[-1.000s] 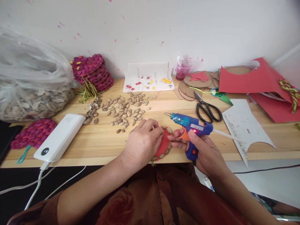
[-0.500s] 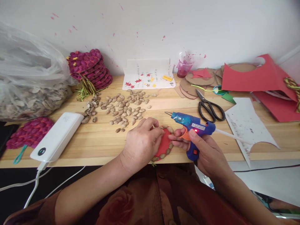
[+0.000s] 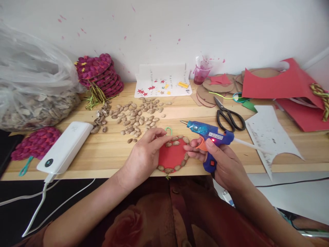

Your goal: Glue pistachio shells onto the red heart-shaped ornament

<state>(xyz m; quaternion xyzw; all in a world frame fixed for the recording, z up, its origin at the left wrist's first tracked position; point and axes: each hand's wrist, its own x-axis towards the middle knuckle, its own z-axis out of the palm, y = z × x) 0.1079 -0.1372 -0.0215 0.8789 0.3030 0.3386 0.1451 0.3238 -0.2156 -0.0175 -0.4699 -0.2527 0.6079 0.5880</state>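
Observation:
My left hand (image 3: 144,153) is at the left edge of a red disc (image 3: 171,156). Its fingers are stretched out with the tips slightly apart, and nothing shows between them. Brown mottled shells (image 3: 184,161) form a ring along the disc's rim, and a few sit further in near the top. A green loop (image 3: 168,131) sticks out above the disc; part of its left side is hidden by my hand. My right hand (image 3: 223,161) grips a blue glue gun (image 3: 205,130), fingers by its orange trigger. The nozzle points left, above the table, and a red light glows.
Loose shells (image 3: 133,120) lie behind my left hand. A white power bank (image 3: 65,147) and a bag of shells (image 3: 38,106) are at left, near stacked purple discs (image 3: 100,75). Scissors (image 3: 231,118), white card (image 3: 272,137) and red paper (image 3: 277,82) lie at right.
My left hand has drawn back to the left from the disc's upper part, uncovering more red surface, shells and the green loop. My right hand keeps the glue gun nearly still.

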